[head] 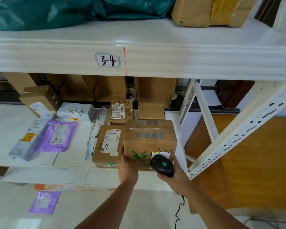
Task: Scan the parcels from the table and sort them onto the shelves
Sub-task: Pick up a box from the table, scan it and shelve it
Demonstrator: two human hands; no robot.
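A brown cardboard box point(149, 139) with blue print, a green logo and "3-2" handwritten on it sits at the right front of the middle shelf point(69, 160). My left hand point(128, 169) holds its near left corner from below. My right hand point(173, 174) grips a black barcode scanner point(162, 165) with a green light, pressed against the box's near right corner beside its white label. Whether the box rests fully on the shelf is unclear.
Beside it lie a box marked "2-4" point(108, 144), a small box marked "3-3" point(121, 111), a purple mailer point(58, 135), grey mailers and more cartons. Above, the shelf labelled "3-4" point(108, 60) carries green bags point(56, 10). A white slotted upright point(238, 136) slants at right.
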